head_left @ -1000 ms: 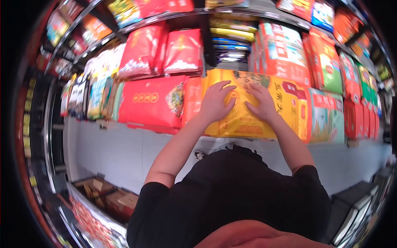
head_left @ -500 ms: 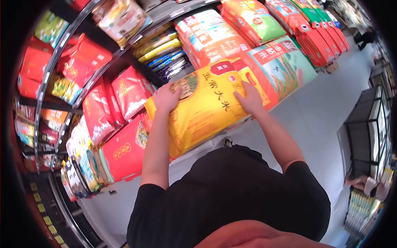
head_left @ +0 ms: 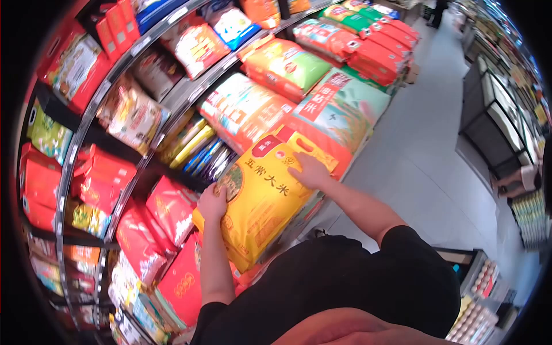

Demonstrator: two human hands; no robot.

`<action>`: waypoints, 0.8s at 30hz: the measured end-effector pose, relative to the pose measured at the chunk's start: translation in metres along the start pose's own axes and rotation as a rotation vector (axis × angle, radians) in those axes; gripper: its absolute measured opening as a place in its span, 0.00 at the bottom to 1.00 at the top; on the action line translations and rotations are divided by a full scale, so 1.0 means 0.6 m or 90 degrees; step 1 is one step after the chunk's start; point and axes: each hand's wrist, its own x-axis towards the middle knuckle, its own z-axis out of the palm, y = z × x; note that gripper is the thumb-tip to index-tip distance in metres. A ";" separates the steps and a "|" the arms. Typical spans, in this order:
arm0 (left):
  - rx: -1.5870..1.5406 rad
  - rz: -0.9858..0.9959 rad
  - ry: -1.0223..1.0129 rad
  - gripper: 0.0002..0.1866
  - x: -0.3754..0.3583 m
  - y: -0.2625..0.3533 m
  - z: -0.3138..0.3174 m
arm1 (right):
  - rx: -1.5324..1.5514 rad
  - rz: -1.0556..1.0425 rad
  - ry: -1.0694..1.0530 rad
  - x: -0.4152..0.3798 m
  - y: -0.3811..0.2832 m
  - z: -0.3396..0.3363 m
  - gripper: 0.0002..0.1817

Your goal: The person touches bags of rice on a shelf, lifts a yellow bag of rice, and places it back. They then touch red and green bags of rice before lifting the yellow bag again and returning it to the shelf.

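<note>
A yellow bag of rice (head_left: pixel 259 198) with dark lettering lies tilted across the bags on the low display in front of me. My left hand (head_left: pixel 213 201) grips its left edge, the fingers bent around the side. At the upper right edge, my right hand (head_left: pixel 310 171) holds the bag, thumb and fingertips on its printed face. Part of another yellow bag (head_left: pixel 313 150) with a handle slot shows just beyond my right hand. Whatever is beneath the held bag is mostly hidden.
An orange and teal rice bag (head_left: pixel 339 106) lies beyond, beside a white and orange bag (head_left: pixel 247 106). Red bags (head_left: pixel 172 210) stand at left below a shelf rail (head_left: pixel 190 95). Grey floor (head_left: pixel 397 144) runs along the right, with a dark-framed stand (head_left: pixel 497 118) across it.
My view has swung, so the shelves and bags sit lower and further left. Both hands remain on the yellow bag, whose lower end now appears nearer my body.
</note>
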 end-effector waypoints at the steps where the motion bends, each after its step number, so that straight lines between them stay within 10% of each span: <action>1: 0.001 0.007 -0.002 0.30 -0.001 -0.003 0.000 | -0.019 0.021 0.004 -0.007 -0.002 0.009 0.41; 24: -0.025 0.098 -0.077 0.33 0.008 -0.020 -0.039 | -0.173 0.204 0.296 -0.127 -0.132 0.116 0.39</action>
